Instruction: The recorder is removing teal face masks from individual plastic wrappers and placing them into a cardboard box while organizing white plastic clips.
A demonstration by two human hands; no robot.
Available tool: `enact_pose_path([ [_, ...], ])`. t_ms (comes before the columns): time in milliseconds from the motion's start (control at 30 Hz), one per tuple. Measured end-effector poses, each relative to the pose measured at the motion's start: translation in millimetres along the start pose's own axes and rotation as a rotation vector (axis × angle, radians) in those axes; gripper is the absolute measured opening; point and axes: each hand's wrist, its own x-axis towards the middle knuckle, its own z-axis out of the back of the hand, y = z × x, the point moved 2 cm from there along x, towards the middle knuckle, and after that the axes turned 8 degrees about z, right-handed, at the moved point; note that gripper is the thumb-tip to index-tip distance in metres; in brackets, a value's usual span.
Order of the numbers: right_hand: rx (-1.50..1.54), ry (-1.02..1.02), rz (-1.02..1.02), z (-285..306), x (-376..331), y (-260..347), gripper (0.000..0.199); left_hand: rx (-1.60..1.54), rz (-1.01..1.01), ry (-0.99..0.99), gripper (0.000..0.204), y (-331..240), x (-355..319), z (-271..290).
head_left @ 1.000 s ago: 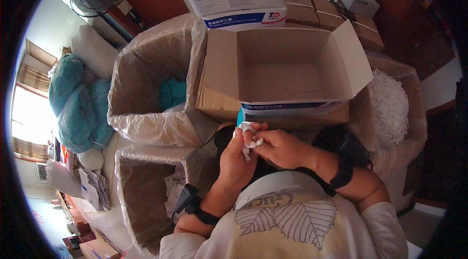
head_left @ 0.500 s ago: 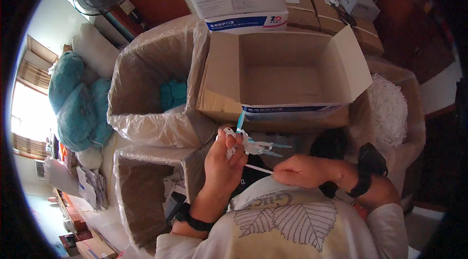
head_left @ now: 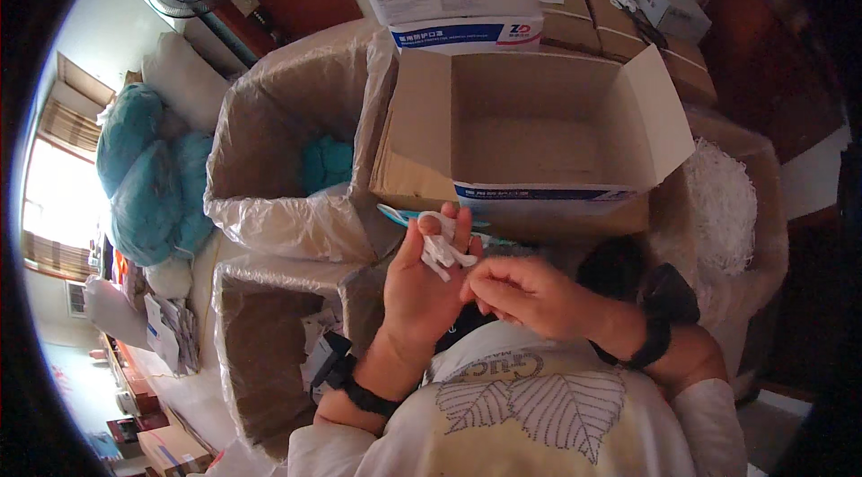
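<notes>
White strips (head_left: 443, 251) lie bunched in the left hand (head_left: 420, 293), which is turned palm up, its fingers curled in around them. A teal piece (head_left: 400, 215) shows just beyond those fingers; whether the hand grips it too, I cannot tell. The right hand (head_left: 521, 293) is close beside, fingers bent and drawn together, slightly blurred; whether it pinches anything is hidden.

As judged from how things lie, this handful is midway: the strips are gathered but not yet set down. Elsewhere there are signs of finished handling. Teal material (head_left: 325, 165) lies in the upper lined carton (head_left: 296, 230), pale pieces (head_left: 319, 324) in the lower one (head_left: 256, 275), and white strands (head_left: 723, 208) heap up in the right carton (head_left: 768, 217). The open box (head_left: 539, 87) ahead of the hands has its side flaps spread and its inner walls in view. How many handfuls are left, the view does not show.
</notes>
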Motion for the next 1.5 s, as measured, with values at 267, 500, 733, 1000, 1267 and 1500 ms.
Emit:
enact_pose_path([
  [267,-0.399,-0.278,0.34,3,27,-15,0.017,0.131,0.058,0.018,0.032,15,3,-3],
  [500,0.357,-0.211,-0.164,20,25,-16,0.015,0.152,0.025,-0.129,0.028,18,2,1],
  [733,0.049,-0.248,0.29,8,20,-25,0.016,0.102,0.012,-0.036,0.029,18,6,4],
  [1000,-0.28,-0.307,0.197,8,22,-24,0.033,0.261,-0.062,-0.211,0.03,27,7,-1],
  [1267,-0.298,-0.339,0.344,6,24,-39,0.033,0.334,-0.069,-0.148,0.037,30,5,10],
  [1500,0.519,-0.056,-0.173,17,21,-37,0.015,0.516,-0.061,-0.16,0.04,29,4,17],
])
